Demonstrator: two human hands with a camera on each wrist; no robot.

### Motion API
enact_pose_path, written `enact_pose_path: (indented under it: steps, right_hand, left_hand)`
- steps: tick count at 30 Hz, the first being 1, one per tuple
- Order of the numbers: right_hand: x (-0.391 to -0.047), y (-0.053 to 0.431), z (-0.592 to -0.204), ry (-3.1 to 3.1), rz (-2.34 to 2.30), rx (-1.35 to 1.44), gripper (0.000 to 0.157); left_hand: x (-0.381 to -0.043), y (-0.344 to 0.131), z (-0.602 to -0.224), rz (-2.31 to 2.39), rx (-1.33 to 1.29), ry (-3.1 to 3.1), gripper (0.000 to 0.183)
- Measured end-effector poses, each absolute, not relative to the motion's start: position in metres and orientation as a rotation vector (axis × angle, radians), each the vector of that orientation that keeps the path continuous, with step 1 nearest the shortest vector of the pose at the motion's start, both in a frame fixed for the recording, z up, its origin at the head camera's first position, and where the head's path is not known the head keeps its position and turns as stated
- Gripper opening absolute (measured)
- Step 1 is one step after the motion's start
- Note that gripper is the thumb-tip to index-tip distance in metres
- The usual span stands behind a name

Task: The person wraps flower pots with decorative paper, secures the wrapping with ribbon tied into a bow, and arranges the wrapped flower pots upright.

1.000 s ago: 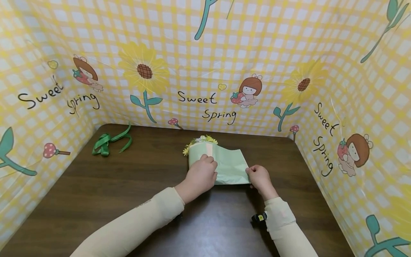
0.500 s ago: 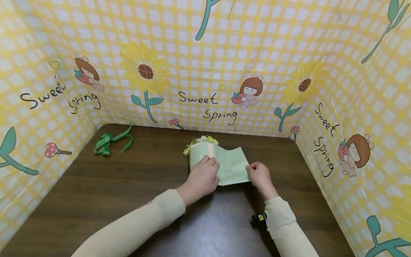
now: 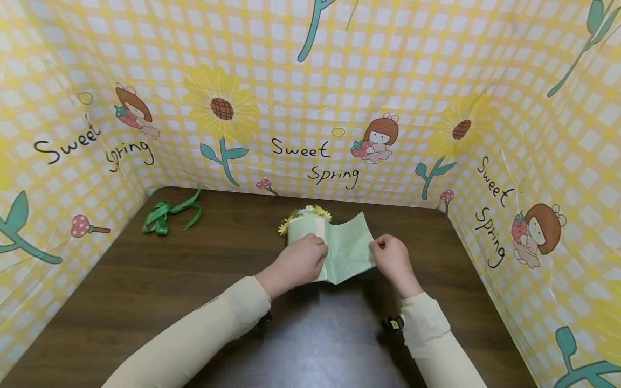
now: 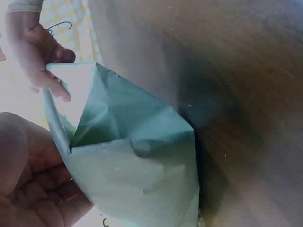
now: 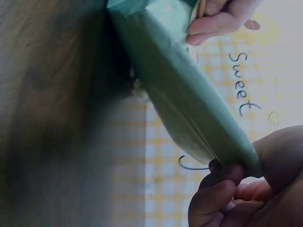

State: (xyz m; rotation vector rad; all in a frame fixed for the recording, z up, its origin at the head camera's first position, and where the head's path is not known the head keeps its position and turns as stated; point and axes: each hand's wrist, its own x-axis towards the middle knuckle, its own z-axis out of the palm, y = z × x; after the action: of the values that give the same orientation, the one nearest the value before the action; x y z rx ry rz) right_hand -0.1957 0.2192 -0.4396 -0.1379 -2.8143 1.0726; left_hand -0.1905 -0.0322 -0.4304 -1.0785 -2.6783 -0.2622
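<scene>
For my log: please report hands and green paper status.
Right hand pinches edge of green paper. Left hand touches paper near flowers. Ribbon lies apart, seemingly not blocking.

The left hand has its curled fingers against the folded green paper, which gapes open just beside it. Beyond the left hand, the right hand pinches the paper's far edge, checked cloth behind. Across the paper from the left hand spreads the brown table.

Pale green paper — creased, bent — partly hides yellow and white flowers.
</scene>
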Motion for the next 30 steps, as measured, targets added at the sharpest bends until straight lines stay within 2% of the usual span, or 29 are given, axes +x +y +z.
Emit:
enact_pose_path:
  steps: [7,16,20,30]
  right_hand:
    - [-0.194,0.209,-0.423,-2.830,1.060,-0.095,0.024]
    - [-0.195,0.195,-0.407,-2.811,1.174,-0.060,0.023]
    - [-0.195,0.189,-0.400,-2.819,1.219,-0.045,0.019]
    - [-0.198,0.169,-0.389,-2.799,1.355,0.047,0.015]
  left_hand:
    - [-0.194,-0.038,-0.428,-0.357,-1.098,-2.665,0.019]
    - [-0.201,-0.043,-0.428,-0.426,-1.111,-2.692,0.002]
    - [-0.201,-0.044,-0.429,-0.379,-1.126,-2.695,0.011]
    - [-0.199,-0.049,-0.433,-0.331,-1.168,-2.582,0.014]
